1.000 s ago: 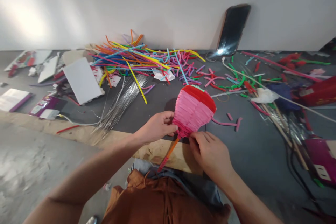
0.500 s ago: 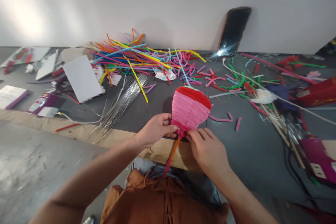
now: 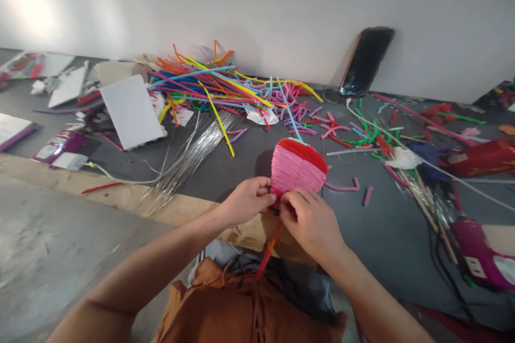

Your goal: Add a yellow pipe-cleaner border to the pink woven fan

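A fan-shaped pink pipe-cleaner piece (image 3: 298,167) with a red band along its top edge is between my hands at the table's front edge. Its narrow base is mostly covered by fingers. An orange and pink stem (image 3: 270,246) runs down from it toward my lap. My left hand (image 3: 252,201) pinches the lower left side of the piece between thumb and fingers. Bent over the base, my right hand (image 3: 308,217) has its thumb and index finger pressed together there; what exactly lies between those fingertips is hidden.
Colourful pipe cleaners (image 3: 225,80) lie heaped at the back. Silver wires (image 3: 193,150) and a white card (image 3: 132,110) are on the left. A phone (image 3: 367,61) leans on the wall. Cut pieces, a white cable (image 3: 450,171) and a purple power strip (image 3: 478,257) spread rightward.
My right hand has moved up and inward, its fingers now covering the narrow base of the pink piece. My left hand keeps its pinch. The camera view has shifted slightly.
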A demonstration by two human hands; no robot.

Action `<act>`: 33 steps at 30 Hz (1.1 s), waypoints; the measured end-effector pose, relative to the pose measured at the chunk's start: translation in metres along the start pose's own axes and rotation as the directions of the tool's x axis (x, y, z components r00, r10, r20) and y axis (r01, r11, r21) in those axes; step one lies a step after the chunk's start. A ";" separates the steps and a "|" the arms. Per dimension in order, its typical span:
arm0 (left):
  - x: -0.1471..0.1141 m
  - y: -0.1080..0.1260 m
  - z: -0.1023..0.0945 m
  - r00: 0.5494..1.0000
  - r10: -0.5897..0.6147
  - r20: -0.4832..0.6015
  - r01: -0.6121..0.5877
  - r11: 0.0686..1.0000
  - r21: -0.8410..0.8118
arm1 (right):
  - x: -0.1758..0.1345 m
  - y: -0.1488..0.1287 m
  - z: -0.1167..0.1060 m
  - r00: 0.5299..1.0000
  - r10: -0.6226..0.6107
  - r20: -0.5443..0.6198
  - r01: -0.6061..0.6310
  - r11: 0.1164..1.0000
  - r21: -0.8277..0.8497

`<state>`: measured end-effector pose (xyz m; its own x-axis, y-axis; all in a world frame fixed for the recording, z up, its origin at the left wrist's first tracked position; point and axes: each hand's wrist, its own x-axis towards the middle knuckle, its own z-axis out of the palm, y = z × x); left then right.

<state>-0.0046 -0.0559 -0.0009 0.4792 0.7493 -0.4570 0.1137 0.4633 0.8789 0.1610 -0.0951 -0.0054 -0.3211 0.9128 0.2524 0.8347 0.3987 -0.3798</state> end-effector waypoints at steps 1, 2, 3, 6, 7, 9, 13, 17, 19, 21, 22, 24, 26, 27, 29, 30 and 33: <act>0.000 0.000 -0.001 1.000 0.026 -0.008 -0.025 0.996 0.080 | 0.003 -0.001 -0.001 1.000 0.000 -0.008 0.000 0.999 0.040; -0.001 0.001 -0.002 0.998 0.065 -0.014 -0.062 0.985 0.163 | 0.008 -0.002 -0.003 1.000 0.002 -0.015 0.000 0.996 0.094; -0.001 0.001 -0.003 0.994 0.109 -0.012 -0.103 0.965 0.240 | 0.013 -0.004 -0.005 1.000 0.007 -0.017 -0.004 0.988 0.156; -0.005 0.005 -0.004 0.981 0.192 0.014 -0.179 0.879 0.442 | 0.035 -0.014 -0.015 0.999 0.038 -0.005 -0.034 0.935 0.353; -0.006 0.006 -0.005 0.979 0.203 0.014 -0.180 0.830 0.528 | 0.043 -0.018 -0.020 0.999 0.045 -0.008 -0.038 0.915 0.402; -0.009 0.006 -0.008 0.970 0.242 -0.009 -0.163 0.680 0.715 | 0.055 -0.024 -0.029 0.999 0.028 -0.018 -0.017 0.890 0.455; -0.015 0.002 -0.017 0.935 0.355 -0.014 -0.131 0.380 0.916 | 0.055 -0.020 -0.054 0.999 -0.028 -0.042 0.043 0.904 0.424; -0.017 -0.004 -0.027 0.906 0.412 0.100 -0.249 0.325 0.912 | 0.013 0.002 -0.080 0.985 0.162 -0.050 -0.132 0.918 0.374; -0.016 -0.008 -0.031 0.862 0.473 0.184 -0.365 0.326 0.872 | -0.019 0.013 -0.087 0.945 0.323 0.041 -0.312 0.863 0.396; -0.013 -0.011 -0.033 0.806 0.543 0.237 -0.446 0.291 0.846 | -0.051 0.020 -0.085 0.854 0.443 0.273 -0.521 0.728 0.445; -0.011 -0.012 -0.035 0.779 0.571 0.260 -0.472 0.262 0.842 | -0.065 0.022 -0.080 0.776 0.490 0.398 -0.630 0.629 0.454; -0.007 -0.014 -0.037 0.732 0.603 0.317 -0.518 0.189 0.834 | -0.088 0.022 -0.068 0.641 0.482 0.598 -0.768 0.418 0.486; -0.002 -0.014 -0.039 0.692 0.612 0.383 -0.567 0.132 0.813 | -0.100 0.020 -0.053 0.582 0.489 0.650 -0.803 0.217 0.556; 0.000 -0.014 -0.040 0.675 0.609 0.416 -0.594 0.114 0.797 | -0.102 0.019 -0.047 0.572 0.496 0.653 -0.793 0.131 0.595; 0.003 -0.013 -0.042 0.658 0.593 0.464 -0.633 0.102 0.767 | -0.098 0.018 -0.037 0.579 0.515 0.632 -0.741 0.010 0.671; 0.004 -0.013 -0.043 0.657 0.580 0.481 -0.645 0.103 0.757 | -0.094 0.018 -0.033 0.595 0.525 0.608 -0.706 -0.021 0.708; 0.004 -0.016 -0.043 0.672 0.555 0.490 -0.639 0.101 0.762 | -0.077 0.020 -0.023 0.671 0.579 0.463 -0.583 0.026 0.812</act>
<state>-0.0420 -0.0395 -0.0226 0.8119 0.5290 0.2471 0.3688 -0.7928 0.4852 0.2129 -0.1593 -0.0116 0.0607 0.8844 -0.4627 -0.1545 -0.4496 -0.8798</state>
